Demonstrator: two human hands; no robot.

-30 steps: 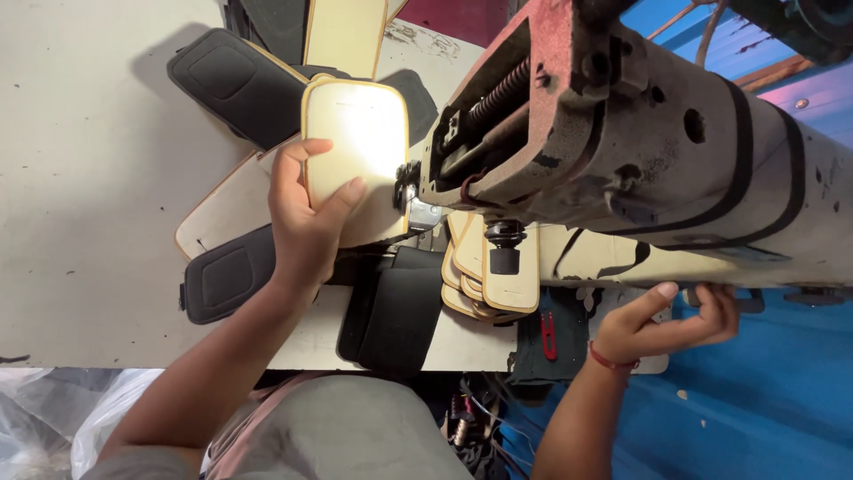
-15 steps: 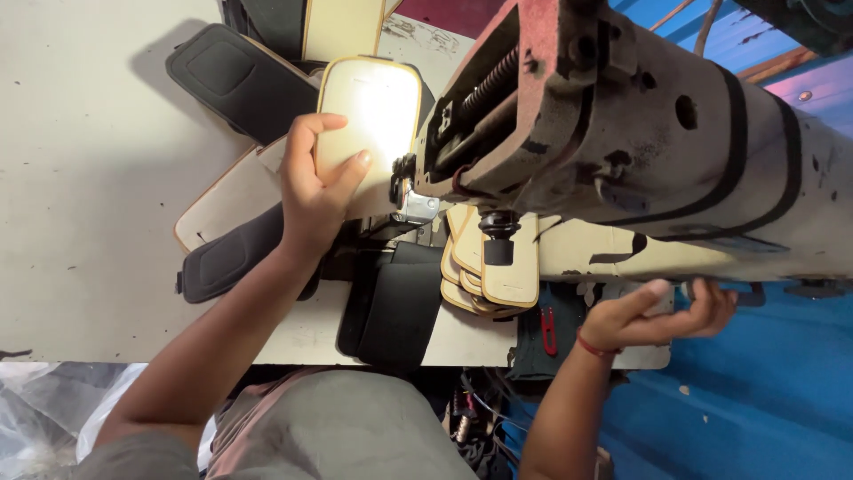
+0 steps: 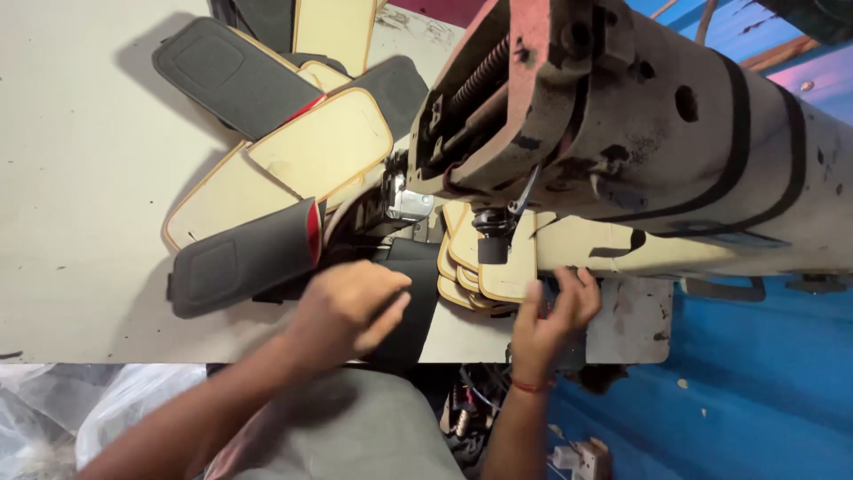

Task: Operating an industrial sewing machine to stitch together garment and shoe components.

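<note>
My left hand (image 3: 351,305) is closed around the edge of a black fabric piece (image 3: 416,267) at the table's near edge, just below the needle area. My right hand (image 3: 553,313) has its fingers spread under a stack of cream foam-backed panels (image 3: 487,267) that lies beneath the sewing machine's head (image 3: 569,116). I cannot tell if its fingertips touch the stack. A cream padded panel (image 3: 324,142) lies free on the table left of the machine. A dark grey padded panel with a red edge (image 3: 244,258) lies next to my left hand.
More grey and cream panels (image 3: 231,76) are piled at the back of the pale table (image 3: 71,178). The worn machine arm (image 3: 711,160) spans the right side. Blue floor (image 3: 764,391), a plastic bag (image 3: 107,409) and cables lie below the table edge.
My left hand has let go of the cream panel and dropped down onto the black fabric. My right hand has come up and left toward the stacked panels.
</note>
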